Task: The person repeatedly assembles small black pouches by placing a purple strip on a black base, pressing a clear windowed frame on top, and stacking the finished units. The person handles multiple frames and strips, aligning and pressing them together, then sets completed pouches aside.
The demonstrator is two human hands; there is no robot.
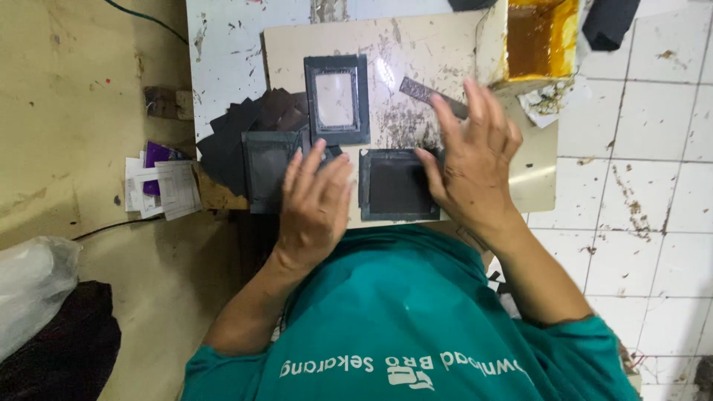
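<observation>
A worker in a teal shirt (416, 327) bends over a scuffed cream board (438, 59) laid on a chipped white bench (230, 52), seen from a head-worn camera looking straight down. The left hand (313, 204) lies flat, fingers together and released, grasping nothing; its fingertips rest at the seam between a dark grey square piece (266, 174) and the board. The right hand (475, 160) is spread open with fingers fanned, also holding nothing; its thumb touches the right edge of a black square panel (397, 186) that lies flat on the board just in front of the worker's chest, between the two hands.

Further up the board sits a black rectangular frame (338, 100) with a pale window in its middle, lying flat and apart from both hands. A narrow dark strip (420, 90) lies tilted just beyond the right hand's fingertips. A loose fan of black sheets (238, 130) overhangs the left edge of the board, partly under the grey piece.

At the board's far right corner stands an open container (538, 37) stained yellow-orange inside. A small stack of papers (160, 186), white and purple, lies on the tan floor (74, 89) to the left, near a clear plastic bag (33, 286). White floor tiles (653, 148) run along the right.
</observation>
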